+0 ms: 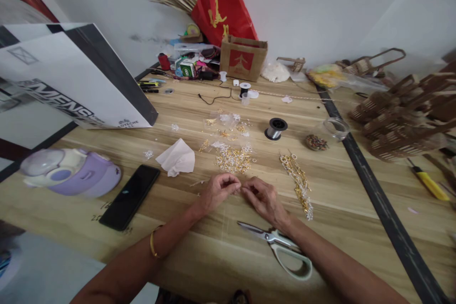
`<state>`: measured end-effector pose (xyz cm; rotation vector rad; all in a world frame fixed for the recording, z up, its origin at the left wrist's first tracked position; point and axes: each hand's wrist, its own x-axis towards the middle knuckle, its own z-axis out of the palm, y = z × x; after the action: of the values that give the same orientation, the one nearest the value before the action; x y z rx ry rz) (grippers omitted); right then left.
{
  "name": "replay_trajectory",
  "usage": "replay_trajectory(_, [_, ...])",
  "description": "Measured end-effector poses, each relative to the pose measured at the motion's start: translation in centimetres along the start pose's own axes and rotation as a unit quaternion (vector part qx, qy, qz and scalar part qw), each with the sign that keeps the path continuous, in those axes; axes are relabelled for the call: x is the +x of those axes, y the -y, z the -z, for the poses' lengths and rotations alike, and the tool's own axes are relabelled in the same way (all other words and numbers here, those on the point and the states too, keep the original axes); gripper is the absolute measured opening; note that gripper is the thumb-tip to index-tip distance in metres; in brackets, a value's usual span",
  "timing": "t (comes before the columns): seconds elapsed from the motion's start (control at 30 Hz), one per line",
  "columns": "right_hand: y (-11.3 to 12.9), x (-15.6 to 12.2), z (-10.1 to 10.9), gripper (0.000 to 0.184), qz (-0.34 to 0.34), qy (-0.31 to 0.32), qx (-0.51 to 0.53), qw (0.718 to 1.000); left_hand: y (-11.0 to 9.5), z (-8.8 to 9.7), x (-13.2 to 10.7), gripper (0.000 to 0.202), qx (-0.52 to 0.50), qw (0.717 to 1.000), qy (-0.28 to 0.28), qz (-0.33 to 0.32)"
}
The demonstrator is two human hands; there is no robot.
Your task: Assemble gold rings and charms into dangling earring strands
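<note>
Both hands meet low over the wooden table, fingertips almost touching. My left hand (pixel 221 190) is closed in a pinch, and my right hand (pixel 261 195) pinches just beside it. Something tiny shows between the fingertips, too small to name. Right in front of them lies a heap of gold and silver beads (pixel 233 159). To the right, finished-looking strands of gold and silver beads (pixel 298 183) lie in a long bundle. A pair of scissors (pixel 274 242) with pale green handles rests under my right forearm, blades pointing left.
Left are a crumpled tissue (pixel 177 157), black phone (pixel 130 197), purple bottle (pixel 74 171) and large white box (pixel 78 76). A wire spool (pixel 275 129) and a tipped jar of beads (pixel 326 134) stand right. Woven baskets (pixel 399 118) crowd the far right; a paper bag (pixel 243 57) stands behind.
</note>
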<state>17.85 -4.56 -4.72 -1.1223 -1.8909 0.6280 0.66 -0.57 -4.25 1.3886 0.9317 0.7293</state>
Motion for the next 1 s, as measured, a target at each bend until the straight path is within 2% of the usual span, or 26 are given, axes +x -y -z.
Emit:
replay_trajectory(0.33, [-0.34,-0.16,-0.19,0.015,-0.008,-0.005,-0.012,1.0,0.48,0.1,0.17,0.015,-0.03,0.999,0.004,0.021])
replay_trajectory(0.77, [-0.13,-0.12,-0.11,0.014,-0.004,-0.014,-0.015,1.0,0.77,0.16,0.17,0.017,-0.038,0.999,0.005,0.015])
replay_trajectory(1.0, [-0.09,-0.1,-0.05,0.012,-0.003,0.0,0.005,1.0,0.35,0.02,0.15,0.016,-0.04,0.999,0.004,0.018])
